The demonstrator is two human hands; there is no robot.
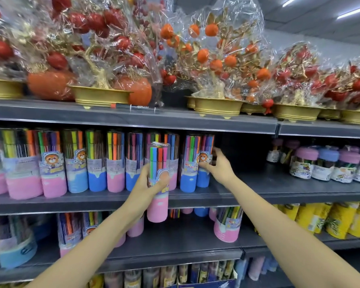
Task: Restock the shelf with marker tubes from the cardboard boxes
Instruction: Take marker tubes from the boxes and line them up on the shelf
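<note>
My left hand grips a clear marker tube with a pink base, held upright in front of the middle shelf. My right hand reaches in and holds the rightmost blue-based tube standing at the end of the row. A row of several pink- and blue-based marker tubes fills the left part of that shelf. To the right of my right hand the shelf board is bare and dark. No cardboard box is in view.
Wrapped gold trees with red and orange fruit crowd the top shelf, with a loose marker at its edge. Small lidded marker jars stand at the middle shelf's right. The lower shelf holds more tubes and yellow packs.
</note>
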